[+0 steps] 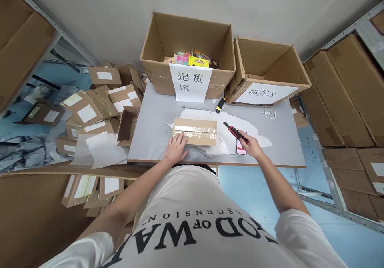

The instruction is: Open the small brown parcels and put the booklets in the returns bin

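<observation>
A taped cardboard box (201,139) lies on the grey table in front of me. My left hand (176,147) holds its near left corner, fingers over the top and thumb low by the front side. Clear tape runs along the box's top over a lengthwise seam. In my right hand (250,145) is a black and red utility knife (233,130), tip pointing up and left, apart from the box. Below that hand lies a phone (241,147) with a lit pink and white screen, partly covered by the knife and fingers.
White paper (249,126) lies under the box, and a yellow and black cutter (220,105) behind it. Two large labelled cartons stand at the back, the left carton (156,80) with colourful packs, the right carton (270,64) beside it. Opened boxes (87,110) pile up at left.
</observation>
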Motion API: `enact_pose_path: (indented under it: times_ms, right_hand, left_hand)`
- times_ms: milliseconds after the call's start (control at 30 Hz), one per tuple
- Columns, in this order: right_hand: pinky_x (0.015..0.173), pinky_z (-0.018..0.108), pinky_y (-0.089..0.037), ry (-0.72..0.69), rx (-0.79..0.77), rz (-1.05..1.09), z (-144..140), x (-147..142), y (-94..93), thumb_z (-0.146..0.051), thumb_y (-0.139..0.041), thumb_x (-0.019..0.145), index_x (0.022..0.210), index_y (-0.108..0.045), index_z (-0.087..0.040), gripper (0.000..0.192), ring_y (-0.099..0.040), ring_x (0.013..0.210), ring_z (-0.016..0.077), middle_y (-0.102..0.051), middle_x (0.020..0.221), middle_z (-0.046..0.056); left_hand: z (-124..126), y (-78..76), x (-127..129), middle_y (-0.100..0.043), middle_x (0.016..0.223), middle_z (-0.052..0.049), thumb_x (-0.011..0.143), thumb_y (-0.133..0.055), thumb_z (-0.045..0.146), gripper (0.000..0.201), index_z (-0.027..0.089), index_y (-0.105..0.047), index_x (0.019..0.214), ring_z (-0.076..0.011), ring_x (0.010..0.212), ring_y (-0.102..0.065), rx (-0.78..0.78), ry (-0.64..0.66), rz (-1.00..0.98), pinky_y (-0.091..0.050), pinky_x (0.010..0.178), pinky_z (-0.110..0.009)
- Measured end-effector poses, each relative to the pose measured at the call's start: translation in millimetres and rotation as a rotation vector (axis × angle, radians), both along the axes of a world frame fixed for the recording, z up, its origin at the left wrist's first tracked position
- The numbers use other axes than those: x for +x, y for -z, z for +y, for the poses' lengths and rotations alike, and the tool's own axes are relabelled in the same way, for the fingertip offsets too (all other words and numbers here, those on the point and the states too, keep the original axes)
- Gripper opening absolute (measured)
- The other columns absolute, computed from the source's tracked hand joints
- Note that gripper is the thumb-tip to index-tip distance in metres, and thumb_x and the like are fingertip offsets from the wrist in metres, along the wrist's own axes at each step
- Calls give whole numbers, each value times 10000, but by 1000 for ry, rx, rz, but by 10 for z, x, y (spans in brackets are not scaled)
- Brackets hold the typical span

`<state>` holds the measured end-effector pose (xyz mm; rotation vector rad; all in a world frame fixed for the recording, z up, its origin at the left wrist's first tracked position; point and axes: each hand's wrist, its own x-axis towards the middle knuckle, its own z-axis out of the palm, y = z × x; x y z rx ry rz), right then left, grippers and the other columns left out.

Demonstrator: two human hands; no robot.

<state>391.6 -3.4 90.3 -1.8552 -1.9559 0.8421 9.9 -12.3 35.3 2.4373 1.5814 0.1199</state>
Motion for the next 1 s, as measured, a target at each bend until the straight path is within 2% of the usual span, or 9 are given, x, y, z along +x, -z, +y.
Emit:
enact_pose_path:
  times_ms: [100, 167, 233, 333, 433, 533, 733, 867, 1000]
  right_hand:
    - [450, 278, -444, 268, -106, 363, -194, -250, 328, -482, -456, 842, 1398, -404, -143, 653, -502, 445, 136, -550, 571, -30]
    - [387, 241, -384, 368, -161, 567, -274, -421, 483, -536, -520, 795, 1403, -386, -153, 731, -449, 397, 109, -522, 552, -55]
    - [354, 222, -346, 432, -195, 727, -320, -548, 570, -557, -579, 749, 1407, -372, -183, 784, -444, 392, 89, -594, 661, -26]
    - [337, 212, -330, 474, -220, 866, -354, -638, 614, -549, -632, 716, 1401, -377, -224, 800, -484, 428, 74, -656, 929, 50]
    - [337, 212, -328, 473, -243, 907, -380, -646, 633, -539, -640, 722, 1395, -390, -251, 774, -494, 442, 70, -654, 1024, 71]
    - [332, 212, -313, 467, -253, 922, -405, -619, 658, -533, -637, 733, 1399, -389, -259, 761, -488, 437, 66, -651, 1056, 81]
    - [323, 212, -300, 432, -290, 900, -409, -550, 662, -525, -658, 731, 1406, -389, -255, 775, -439, 407, 48, -659, 1037, 78]
    - [323, 205, -305, 402, -339, 911, -421, -527, 648, -514, -665, 738, 1402, -404, -267, 754, -429, 408, 46, -670, 989, 63]
    - [315, 200, -286, 379, -349, 906, -485, -482, 649, -506, -664, 746, 1398, -415, -267, 737, -402, 392, 44, -677, 939, 54]
  left_hand:
    - [141, -81, -8, -422, 1399, -176, 766, -569, 539, 725, 177, -410, 1375, -357, 1285, -364, 1, -28, -32, -247, 1055, -499]
    - [273, -123, -20, -390, 1408, -199, 698, -606, 621, 862, 150, -384, 1385, -375, 1306, -328, 14, -32, -35, -213, 1071, -519]
    - [413, -150, -37, -276, 1474, -231, 602, -646, 689, 1055, 114, -313, 1422, -403, 1364, -220, 26, -22, -20, -168, 1087, -547]
    - [587, -164, -68, -89, 1536, -258, 500, -667, 746, 1273, 90, -175, 1473, -437, 1405, -61, -16, -1, 23, -125, 1079, -610]
    - [683, -150, -93, -61, 1545, -250, 490, -665, 756, 1323, 102, -96, 1490, -437, 1411, -23, -101, 26, 38, -140, 1062, -647]
    - [715, -109, -106, -107, 1543, -236, 496, -674, 746, 1308, 108, -108, 1487, -429, 1412, -31, -140, 39, 9, -187, 1054, -649]
    - [734, 60, -134, -182, 1511, -252, 436, -742, 699, 1298, 68, -219, 1444, -439, 1405, -56, -37, 72, -153, -212, 1092, -584]
    - [756, 185, -165, -222, 1484, -261, 403, -764, 688, 1300, 72, -248, 1425, -458, 1399, -66, 19, 91, -277, -177, 1110, -584]
    - [764, 237, -183, -223, 1480, -263, 398, -765, 695, 1297, 81, -261, 1423, -460, 1399, -64, 27, 108, -357, -166, 1114, -587]
